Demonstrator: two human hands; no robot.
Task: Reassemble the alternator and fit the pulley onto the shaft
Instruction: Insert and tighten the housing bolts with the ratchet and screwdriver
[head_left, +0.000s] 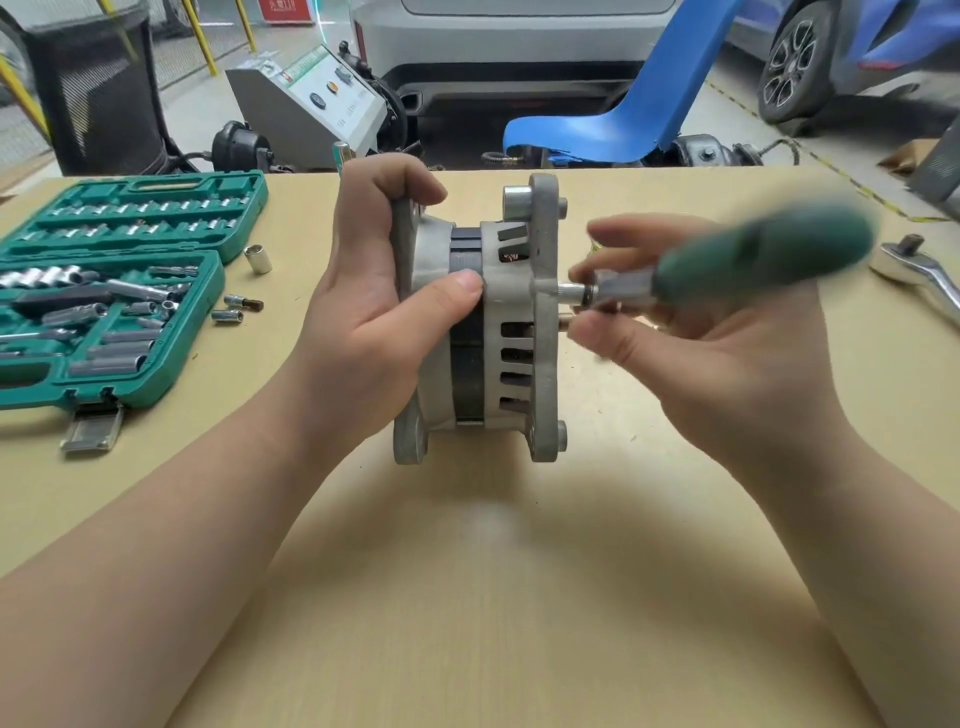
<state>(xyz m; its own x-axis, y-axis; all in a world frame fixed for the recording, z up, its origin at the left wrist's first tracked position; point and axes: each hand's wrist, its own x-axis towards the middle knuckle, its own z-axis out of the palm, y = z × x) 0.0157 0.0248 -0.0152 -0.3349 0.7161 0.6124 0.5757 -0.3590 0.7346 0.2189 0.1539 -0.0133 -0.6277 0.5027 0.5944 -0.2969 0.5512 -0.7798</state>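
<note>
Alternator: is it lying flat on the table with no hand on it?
No: the alternator stands on edge on the table, gripped by the left hand, while the right hand holds a green-handled driver to its housing.

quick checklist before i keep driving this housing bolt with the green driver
1. Alternator held firm: ok, left hand grips its housing, thumb across the dark middle band.
2. Green-handled driver tip on the bolt at the right-hand flange: ok.
3. Right hand grip: cannot tell, blurred; fingers at the driver's shank.
4. Bolt seated fully: cannot tell.
5. Housing halves closed evenly: ok along the visible side.
6. Ratchet nearby: ok, on the table at right.
</note>
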